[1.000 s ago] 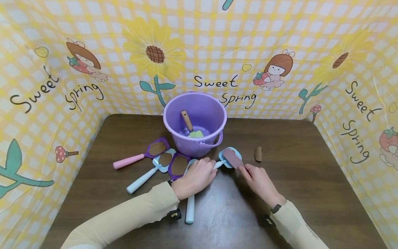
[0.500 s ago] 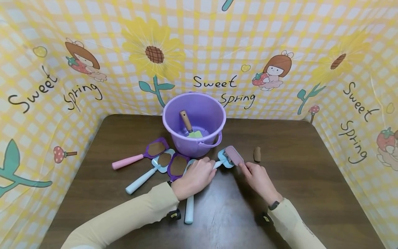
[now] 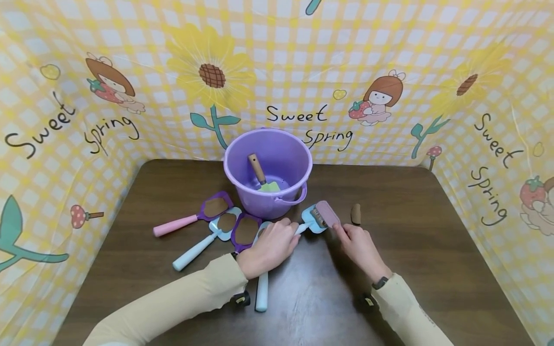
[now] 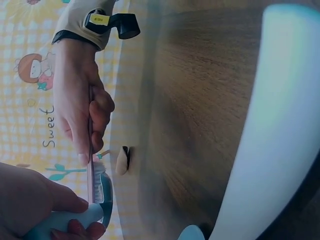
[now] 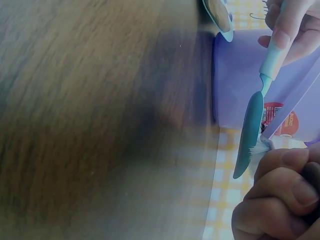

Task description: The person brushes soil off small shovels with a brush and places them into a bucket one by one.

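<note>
My left hand (image 3: pixel 271 246) grips the pale blue handle of a small toy shovel (image 3: pixel 309 220), whose blue blade points away to the right. In my right hand (image 3: pixel 360 247) is a pink brush (image 3: pixel 327 214), held by its handle. Its pale bristles (image 4: pixel 98 184) lie against the inside of the blade. From the right wrist view, the shovel blade (image 5: pixel 250 135) shows edge-on, raised above the table, with the bristles at its far end. The fingers of the right hand (image 5: pixel 280 195) are curled around the brush handle, most of which they hide.
Behind the hands stands a purple bucket (image 3: pixel 268 202) containing a wooden-handled green tool (image 3: pixel 257 169). Left lie a pink-handled shovel (image 3: pixel 176 226), a blue-handled one (image 3: pixel 195 251) and a purple-edged one (image 3: pixel 235 235), with brown blade centres. Another blue handle (image 3: pixel 261 292) extends below my left wrist. A brown lump (image 3: pixel 356 214) lies right.
The brush has shifted over the blade toward its right end and tilted, so its bristles show in the head view. My left hand stays on the shovel handle.
</note>
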Tool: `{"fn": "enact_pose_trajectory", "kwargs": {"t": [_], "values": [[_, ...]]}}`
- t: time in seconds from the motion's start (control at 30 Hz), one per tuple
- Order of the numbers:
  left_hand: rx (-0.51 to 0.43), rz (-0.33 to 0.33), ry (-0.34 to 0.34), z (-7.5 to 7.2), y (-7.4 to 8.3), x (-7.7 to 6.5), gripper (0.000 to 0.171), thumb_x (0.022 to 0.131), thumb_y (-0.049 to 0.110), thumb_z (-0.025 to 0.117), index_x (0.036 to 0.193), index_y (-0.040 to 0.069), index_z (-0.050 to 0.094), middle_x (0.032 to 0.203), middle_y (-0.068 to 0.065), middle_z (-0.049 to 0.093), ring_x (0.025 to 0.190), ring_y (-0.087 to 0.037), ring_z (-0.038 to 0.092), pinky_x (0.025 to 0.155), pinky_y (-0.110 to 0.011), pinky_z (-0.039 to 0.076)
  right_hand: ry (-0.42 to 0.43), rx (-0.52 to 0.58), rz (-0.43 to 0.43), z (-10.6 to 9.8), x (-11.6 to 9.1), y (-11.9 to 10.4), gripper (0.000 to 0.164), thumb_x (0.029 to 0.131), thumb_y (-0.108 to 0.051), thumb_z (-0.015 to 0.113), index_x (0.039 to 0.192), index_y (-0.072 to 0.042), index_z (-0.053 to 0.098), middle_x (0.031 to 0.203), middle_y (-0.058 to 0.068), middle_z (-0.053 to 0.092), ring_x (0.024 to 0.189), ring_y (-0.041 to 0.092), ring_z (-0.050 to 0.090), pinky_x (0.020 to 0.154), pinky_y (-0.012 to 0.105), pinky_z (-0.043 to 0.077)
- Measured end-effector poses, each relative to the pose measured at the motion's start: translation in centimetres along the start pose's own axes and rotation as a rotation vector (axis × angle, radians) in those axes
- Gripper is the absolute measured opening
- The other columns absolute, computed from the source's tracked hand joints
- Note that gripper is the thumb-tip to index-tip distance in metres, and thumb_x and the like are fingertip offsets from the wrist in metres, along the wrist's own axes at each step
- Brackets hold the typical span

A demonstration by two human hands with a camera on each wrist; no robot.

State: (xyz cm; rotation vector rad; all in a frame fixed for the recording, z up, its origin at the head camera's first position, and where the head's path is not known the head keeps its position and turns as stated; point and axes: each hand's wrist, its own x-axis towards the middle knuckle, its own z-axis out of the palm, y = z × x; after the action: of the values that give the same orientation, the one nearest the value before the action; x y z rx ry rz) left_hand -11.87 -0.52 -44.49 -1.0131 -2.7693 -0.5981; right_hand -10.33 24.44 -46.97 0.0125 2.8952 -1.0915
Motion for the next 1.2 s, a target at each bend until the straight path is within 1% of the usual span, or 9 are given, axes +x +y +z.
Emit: {"fn": "enact_pose_trajectory", "kwargs": {"t": [0.33,0.53,0.67,0.73,0.87,0.93,1.0,1.13,1.2], "values": [[-0.010,-0.005,-0.003,0.3,0.1,-0.2,0.016,0.097,0.014,0.074,0.089,0.003,0.067,0.076,-0.007,0.057,0.063,-0.026,0.064,0.049,-0.033,0.049,0.028,-0.043,-0.012,0.0,-0.1,0.5,0.041,0.108,-0.029,0.058,0.074,-0.008,0.059,0.058,-0.002,0.049,0.052,0.015,0.046,0.051,0.028,0.038],[-0.059,-0.010,-0.011,0.2,0.1,-0.1,0.015,0.096,0.012,0.074,0.087,0.004,0.066,0.075,-0.007,0.057,0.064,-0.025,0.063,0.050,-0.033,0.049,0.113,-0.104,-0.059,-0.3,-0.2,1.1,0.039,0.107,-0.028,0.060,0.074,-0.009,0.057,0.059,-0.001,0.045,0.053,0.017,0.045,0.052,0.031,0.038],[-0.065,-0.014,-0.013,0.1,0.1,0.0,0.016,0.097,0.011,0.074,0.086,0.004,0.065,0.074,-0.007,0.056,0.062,-0.025,0.062,0.049,-0.031,0.048,0.159,-0.091,-0.093,-0.5,-0.4,1.4,0.035,0.106,-0.024,0.063,0.076,-0.008,0.057,0.060,-0.001,0.043,0.053,0.016,0.044,0.051,0.029,0.037],[-0.049,-0.018,-0.015,0.0,0.1,0.1,0.017,0.097,0.012,0.073,0.085,0.004,0.064,0.074,-0.006,0.056,0.061,-0.024,0.062,0.048,-0.031,0.048,0.134,-0.076,-0.127,-0.6,-0.6,1.1,0.033,0.106,-0.023,0.064,0.077,-0.009,0.057,0.060,-0.002,0.041,0.052,0.014,0.042,0.050,0.027,0.035],[-0.022,-0.030,-0.014,-0.1,0.0,0.0,0.019,0.097,0.013,0.073,0.083,0.005,0.063,0.073,-0.006,0.054,0.059,-0.024,0.061,0.047,-0.031,0.047,0.041,-0.079,-0.225,-0.4,-0.7,0.5,0.029,0.105,-0.022,0.065,0.079,-0.010,0.059,0.061,-0.006,0.039,0.052,0.008,0.039,0.049,0.025,0.034],[-0.022,-0.029,-0.007,-0.1,0.0,0.0,0.020,0.097,0.012,0.074,0.082,0.004,0.062,0.073,-0.007,0.054,0.059,-0.025,0.061,0.048,-0.032,0.047,0.023,-0.088,-0.236,-0.3,-0.7,0.3,0.027,0.104,-0.022,0.066,0.080,-0.010,0.060,0.062,-0.007,0.039,0.052,0.007,0.038,0.049,0.024,0.034],[-0.025,-0.024,0.002,-0.2,0.0,-0.1,0.020,0.096,0.011,0.074,0.082,0.004,0.063,0.073,-0.007,0.055,0.059,-0.027,0.061,0.048,-0.033,0.048,0.033,-0.108,-0.227,-0.3,-0.6,0.2,0.030,0.105,-0.023,0.065,0.078,-0.010,0.060,0.061,-0.007,0.039,0.051,0.008,0.038,0.049,0.024,0.034],[-0.036,-0.019,0.008,-0.2,0.0,-0.2,0.018,0.096,0.011,0.074,0.085,0.003,0.064,0.073,-0.008,0.056,0.059,-0.026,0.061,0.048,-0.033,0.048,0.050,-0.115,-0.160,-0.6,-0.2,0.5,0.033,0.106,-0.024,0.063,0.077,-0.008,0.060,0.060,-0.004,0.039,0.052,0.012,0.039,0.051,0.026,0.034],[-0.032,-0.023,0.001,-0.2,0.1,-0.1,0.017,0.097,0.012,0.074,0.086,0.003,0.065,0.074,-0.007,0.056,0.059,-0.025,0.061,0.047,-0.031,0.047,0.039,-0.100,-0.118,-0.9,-0.1,0.6,0.032,0.107,-0.024,0.062,0.080,-0.006,0.061,0.061,-0.003,0.041,0.053,0.014,0.041,0.052,0.027,0.036]]}}
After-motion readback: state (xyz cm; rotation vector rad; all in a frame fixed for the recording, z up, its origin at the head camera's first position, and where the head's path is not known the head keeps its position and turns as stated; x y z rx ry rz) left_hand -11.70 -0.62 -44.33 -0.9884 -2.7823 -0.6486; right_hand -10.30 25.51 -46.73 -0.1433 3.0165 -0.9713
